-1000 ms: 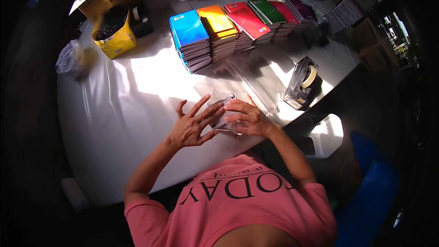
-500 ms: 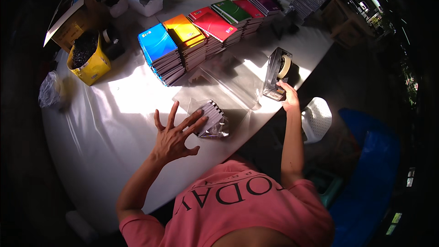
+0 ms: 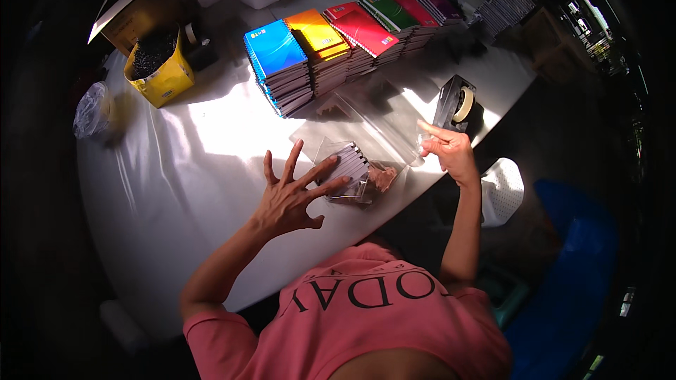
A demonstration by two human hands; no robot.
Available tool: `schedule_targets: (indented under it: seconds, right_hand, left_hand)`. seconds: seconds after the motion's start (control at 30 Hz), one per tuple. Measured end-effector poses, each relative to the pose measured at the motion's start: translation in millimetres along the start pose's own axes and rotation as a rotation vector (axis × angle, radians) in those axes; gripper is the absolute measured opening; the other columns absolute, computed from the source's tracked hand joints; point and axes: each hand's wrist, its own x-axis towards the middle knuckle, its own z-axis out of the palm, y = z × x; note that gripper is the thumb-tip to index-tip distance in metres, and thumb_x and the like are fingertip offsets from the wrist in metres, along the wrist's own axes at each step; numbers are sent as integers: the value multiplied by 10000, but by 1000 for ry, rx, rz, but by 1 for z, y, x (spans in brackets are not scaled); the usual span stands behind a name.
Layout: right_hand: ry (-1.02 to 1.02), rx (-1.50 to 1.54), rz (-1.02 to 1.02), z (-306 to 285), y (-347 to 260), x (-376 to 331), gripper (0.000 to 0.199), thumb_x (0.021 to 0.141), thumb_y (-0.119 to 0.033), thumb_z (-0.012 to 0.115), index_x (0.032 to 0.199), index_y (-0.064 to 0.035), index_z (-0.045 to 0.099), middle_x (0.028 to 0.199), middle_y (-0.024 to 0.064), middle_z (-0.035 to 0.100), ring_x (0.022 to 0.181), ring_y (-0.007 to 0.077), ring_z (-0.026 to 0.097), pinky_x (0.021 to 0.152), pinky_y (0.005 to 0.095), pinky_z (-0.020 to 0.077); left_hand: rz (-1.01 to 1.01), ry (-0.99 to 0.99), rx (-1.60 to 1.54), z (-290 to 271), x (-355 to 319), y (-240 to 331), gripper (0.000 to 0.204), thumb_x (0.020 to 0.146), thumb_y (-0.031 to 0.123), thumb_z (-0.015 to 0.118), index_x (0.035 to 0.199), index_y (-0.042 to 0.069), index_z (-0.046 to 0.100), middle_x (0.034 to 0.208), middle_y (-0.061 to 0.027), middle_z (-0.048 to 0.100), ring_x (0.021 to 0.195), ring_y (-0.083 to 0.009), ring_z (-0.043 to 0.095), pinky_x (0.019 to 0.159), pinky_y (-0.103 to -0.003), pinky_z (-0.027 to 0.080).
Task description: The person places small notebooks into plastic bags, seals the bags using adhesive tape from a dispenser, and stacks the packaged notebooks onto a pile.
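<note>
Left hand, fingers spread, touches a white, black-barred rectangular stack in loose clear plastic.
Right hand: thumb and forefinger close; whether they pinch anything is unclear. Uneven pressure could crease the plastic; the white cloth-covered table's edge lies near, roomier leftward.

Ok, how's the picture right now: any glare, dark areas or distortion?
Head view: sunlight washes out the white table beside the blue-topped notebook stack; head view: surroundings sink to near-black toward the rim; head view: the table's left edge bows; head view: glints break up the clear packet under the left hand.
</note>
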Motion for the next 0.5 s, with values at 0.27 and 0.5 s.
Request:
schedule_targets:
  seconds: [0.27, 0.5]
  right_hand:
    - [-788, -306, -275, 100, -85, 49, 919, 739, -154, 717, 1457, -112, 145, 630, 104, 633, 498, 149, 549, 481, 280, 419]
    - [-349, -1057, -374, 122, -84, 44, 1097, 544, -282, 836, 1415, -29, 218, 730, 156, 653, 695, 311, 649, 658, 385, 494]
  left_hand:
    - [-7, -30, 10, 1, 0, -4, 989, 476, 389, 794, 1312, 576, 301, 1509, -54, 186, 1385, -402, -70, 955, -754, -9]
    - [-59, -31, -4, -3, 0, -2, 1004, 459, 360, 803, 1307, 577, 312, 1496, -127, 196, 1388, -403, -47, 966, -740, -5]
